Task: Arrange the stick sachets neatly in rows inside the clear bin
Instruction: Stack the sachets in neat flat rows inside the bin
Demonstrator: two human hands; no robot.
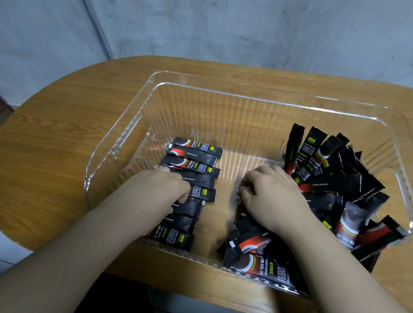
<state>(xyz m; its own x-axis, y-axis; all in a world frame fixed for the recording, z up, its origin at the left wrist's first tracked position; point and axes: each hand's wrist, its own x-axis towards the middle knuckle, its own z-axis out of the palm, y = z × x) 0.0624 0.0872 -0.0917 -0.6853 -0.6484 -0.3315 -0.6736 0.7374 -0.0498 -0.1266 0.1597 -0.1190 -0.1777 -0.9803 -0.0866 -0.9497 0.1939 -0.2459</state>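
Stick sachets [191, 177], glossy black foil, lie rowed at the ribbed clear bin's [255, 98] left; your left hand [162, 187] curls onto that row, your right hand [269, 194] pinches into the loose heap [334, 192].

Bin [255, 95] — row [191, 170] left, heap [342, 188] right.

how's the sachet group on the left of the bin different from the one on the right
The left row lies flat, its sachets parallel and stacked front to back; the right pile is jumbled, some sachets standing on end against the wall of the clear bin. The left hand rests on the row; the right hand digs into the pile's edge. Both hold the same black sachets.
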